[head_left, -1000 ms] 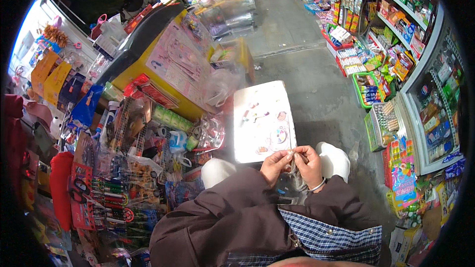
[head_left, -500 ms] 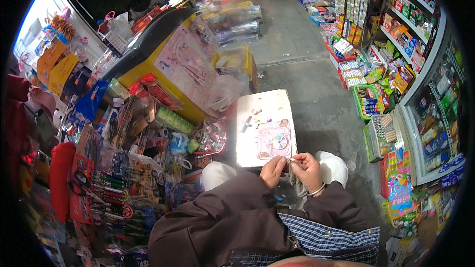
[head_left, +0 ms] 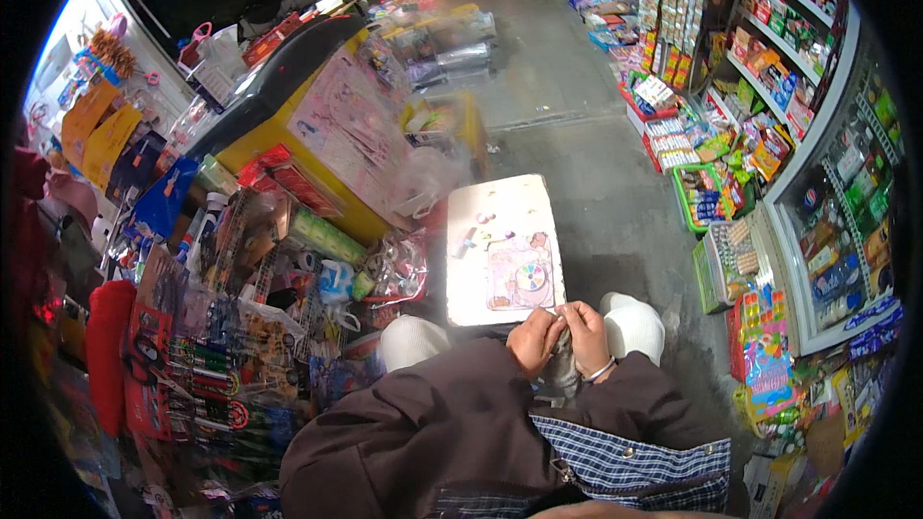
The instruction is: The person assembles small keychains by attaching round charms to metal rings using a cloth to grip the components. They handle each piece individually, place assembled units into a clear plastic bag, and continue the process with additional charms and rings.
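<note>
My hands meet at the near edge of a small white table (head_left: 461,279), fingertips pinched together. My left hand (head_left: 534,341) is closed; what its fingers hold is hidden. My right hand (head_left: 586,334), with a pale band at the wrist, is closed too. A grey, soft, cloth-like piece (head_left: 565,365) hangs below the fingers and seems gripped by the right hand. Just beyond lies a pink printed sheet (head_left: 505,288) with a multicoloured wheel (head_left: 531,277). Small dark reddish pieces (head_left: 483,219) and a little tube-like item (head_left: 468,238) rest farther back on the tabletop.
Left of me, packaged goods (head_left: 207,375) crowd up close, beside a yellow-and-black cabinet (head_left: 279,125). On the right stand a glass-door drinks cooler (head_left: 846,202), a green basket (head_left: 700,200) and snack shelves (head_left: 784,58). My pale-covered knees flank the table.
The whole view has shifted slightly, so the table and goods sit a little farther left. My hands stay together, the left turned more knuckles-up, with fingertips still pinched.
</note>
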The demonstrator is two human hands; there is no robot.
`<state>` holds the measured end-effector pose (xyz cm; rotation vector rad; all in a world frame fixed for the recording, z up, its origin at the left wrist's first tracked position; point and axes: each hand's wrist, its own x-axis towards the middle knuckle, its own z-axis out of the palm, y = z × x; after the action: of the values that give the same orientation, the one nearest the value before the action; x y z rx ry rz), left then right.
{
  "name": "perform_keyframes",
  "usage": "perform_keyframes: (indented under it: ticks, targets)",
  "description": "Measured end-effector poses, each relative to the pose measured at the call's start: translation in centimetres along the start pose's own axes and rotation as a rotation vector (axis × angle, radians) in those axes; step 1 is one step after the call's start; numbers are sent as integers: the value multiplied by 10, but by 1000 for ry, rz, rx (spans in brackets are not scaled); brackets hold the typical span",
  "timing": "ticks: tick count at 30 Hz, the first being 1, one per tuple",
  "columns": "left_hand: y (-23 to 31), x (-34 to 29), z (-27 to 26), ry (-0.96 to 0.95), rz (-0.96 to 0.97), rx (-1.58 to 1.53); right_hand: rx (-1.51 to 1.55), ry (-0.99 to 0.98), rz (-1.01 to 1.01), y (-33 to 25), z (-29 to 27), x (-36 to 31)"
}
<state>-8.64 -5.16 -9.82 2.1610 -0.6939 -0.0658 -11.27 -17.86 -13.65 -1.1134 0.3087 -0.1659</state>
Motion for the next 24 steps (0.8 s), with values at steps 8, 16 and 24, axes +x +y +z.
perform_keyframes:
  ticks: [8, 16, 24]
  targets:
    - [-42, 5, 29, 189, 26, -221, 159, -152, -9, -8, 4, -4]
    - [-84, 2, 49, -24, 79, -231, 57, -91, -114, 0, 0, -4]
    - [-21, 0, 8, -17, 78, 74, 322, -15, 28, -4, 2, -3]
